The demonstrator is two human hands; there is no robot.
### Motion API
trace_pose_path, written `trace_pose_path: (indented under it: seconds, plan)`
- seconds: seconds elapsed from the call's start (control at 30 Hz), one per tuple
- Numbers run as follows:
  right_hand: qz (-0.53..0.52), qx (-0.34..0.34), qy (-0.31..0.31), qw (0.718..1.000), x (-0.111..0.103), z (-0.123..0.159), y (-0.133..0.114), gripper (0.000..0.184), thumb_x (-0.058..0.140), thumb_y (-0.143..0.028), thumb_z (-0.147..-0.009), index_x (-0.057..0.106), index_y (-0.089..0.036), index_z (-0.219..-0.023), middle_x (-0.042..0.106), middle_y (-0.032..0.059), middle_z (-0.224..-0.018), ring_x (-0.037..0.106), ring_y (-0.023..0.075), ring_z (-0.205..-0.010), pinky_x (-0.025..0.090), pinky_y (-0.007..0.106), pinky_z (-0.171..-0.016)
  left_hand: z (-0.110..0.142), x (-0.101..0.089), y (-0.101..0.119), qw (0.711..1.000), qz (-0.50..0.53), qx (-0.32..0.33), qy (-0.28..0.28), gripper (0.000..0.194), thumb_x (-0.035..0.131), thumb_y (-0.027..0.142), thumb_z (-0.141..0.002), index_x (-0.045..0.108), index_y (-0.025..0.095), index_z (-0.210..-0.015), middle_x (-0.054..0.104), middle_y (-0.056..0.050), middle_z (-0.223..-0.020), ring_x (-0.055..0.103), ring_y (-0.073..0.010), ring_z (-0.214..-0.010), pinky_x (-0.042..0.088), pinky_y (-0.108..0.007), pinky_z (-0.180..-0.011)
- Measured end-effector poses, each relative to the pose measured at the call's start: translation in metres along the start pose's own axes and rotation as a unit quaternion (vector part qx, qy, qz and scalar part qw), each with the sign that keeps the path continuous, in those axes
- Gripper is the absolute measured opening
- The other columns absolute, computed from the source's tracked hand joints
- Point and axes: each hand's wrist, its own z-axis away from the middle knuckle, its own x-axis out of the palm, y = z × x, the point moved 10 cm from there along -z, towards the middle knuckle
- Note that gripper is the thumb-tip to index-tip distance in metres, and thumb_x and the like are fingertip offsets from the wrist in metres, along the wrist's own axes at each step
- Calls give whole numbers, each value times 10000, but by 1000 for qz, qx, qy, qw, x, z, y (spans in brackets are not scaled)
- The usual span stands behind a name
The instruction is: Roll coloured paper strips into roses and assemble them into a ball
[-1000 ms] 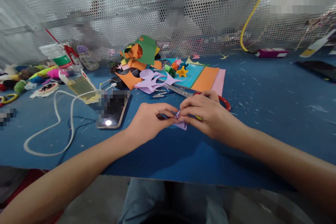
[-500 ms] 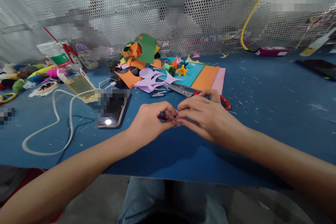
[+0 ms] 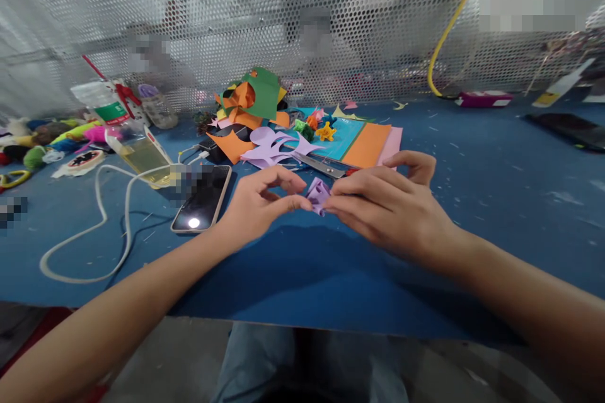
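A small piece of folded purple paper [image 3: 317, 194] is held up between my two hands, above the front part of the table. My right hand [image 3: 394, 208] pinches its right side between thumb and fingers. At its left edge, my left hand [image 3: 262, 201] grips with thumb and index fingertips, the finger bent in an arch. Folds and a small hollow show on the side facing me. Just behind my right hand lie scissors [image 3: 326, 167], their red handle mostly covered by that hand.
Purple paper offcuts [image 3: 267, 146] lie behind my hands, near small folded-paper stars [image 3: 326, 131] and orange sheets [image 3: 368, 145]. A phone [image 3: 202, 200], white cable [image 3: 85, 278] and bottle of yellowish liquid [image 3: 149, 160] stand left. A perforated metal screen [image 3: 227, 31] closes off the back.
The purple paper has risen slightly and turned, so its folded face shows more. My left fingers have spread a little, and my right hand has shifted right, covering more of the scissors' handle.
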Motion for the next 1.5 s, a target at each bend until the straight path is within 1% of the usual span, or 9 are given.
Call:
trace_pose_path:
  seconds: [0.13, 0.27, 0.33, 0.5, 0.6, 0.77, 1.03, 1.3, 1.5]
  plan:
    - [12, -64, -5, 998, -7, -2, -13, 253, 430, -122, -939, 632, -275, -945, 717, -35, -916, 616, 130, -837, 351, 335, -809, 0, 16, -4, 995, -4, -17, -101, 193, 756, 300, -684, 651, 155, -756, 641, -35, -784, 600, -137, -737, 492, -201, -569]
    - [-17, -92, -26, 995, -10, -5, -21, 433, 279, -113, -976, 648, -316, -877, 718, -65, -925, 621, 125, -834, 349, 334, -791, 1, 22, -1, 990, -5, -10, -140, 193, 721, 324, -721, 648, 146, -735, 640, -45, -771, 604, -135, -714, 485, -204, -559]
    - [-34, -89, -40, 995, -7, -5, -21, 421, 282, -123, -977, 646, -315, -889, 716, -61, -932, 623, 131, -847, 351, 338, -782, 1, 23, 2, 989, -31, 7, -144, 175, 696, 315, -746, 651, 147, -739, 649, -43, -764, 602, -125, -694, 480, -192, -548]
    - [-111, 29, -30, 993, 4, -4, 2, 134, 492, -286, -923, 618, -242, -913, 683, 14, -938, 612, 175, -841, 325, 377, -805, 5, 18, 20, 980, -122, 115, -106, 93, 655, 229, -766, 640, 156, -710, 665, -14, -687, 596, -93, -612, 487, -168, -537]
    - [-155, 102, -13, 983, 10, -2, 15, 123, 575, -324, -871, 613, -208, -886, 657, 38, -929, 603, 185, -832, 302, 394, -807, 10, 19, 31, 970, -152, 168, -86, 62, 656, 213, -771, 650, 162, -737, 679, -3, -667, 610, -86, -587, 510, -164, -561]
    - [-184, 151, -48, 970, 25, 1, 21, 68, 606, -274, -840, 618, -223, -883, 652, 34, -931, 591, 187, -868, 310, 372, -798, 15, 20, 38, 953, -213, 208, -56, 52, 667, 225, -777, 676, 174, -785, 715, -6, -693, 644, -95, -597, 520, -169, -590]
    - [-150, 137, -28, 979, 20, 0, 23, 131, 577, -292, -859, 637, -216, -770, 646, 23, -855, 591, 173, -790, 293, 383, -783, 17, 22, 40, 951, -217, 214, -45, 111, 625, 209, -811, 721, 180, -860, 745, -26, -761, 675, -113, -623, 534, -183, -585]
    - [-138, 101, -62, 983, 24, -1, 17, 171, 499, -249, -920, 621, -216, -805, 660, 19, -876, 596, 172, -824, 276, 391, -786, 7, 24, 23, 979, -166, 96, -76, 128, 604, 200, -813, 727, 172, -833, 734, -27, -795, 654, -105, -669, 528, -162, -572]
    - [-113, 94, -66, 987, 22, -2, 14, 200, 473, -264, -935, 628, -225, -815, 660, 15, -873, 594, 171, -821, 280, 400, -798, 8, 26, 21, 979, -167, 89, -78, 103, 615, 154, -775, 717, 145, -772, 670, -20, -726, 583, -76, -600, 487, -139, -516]
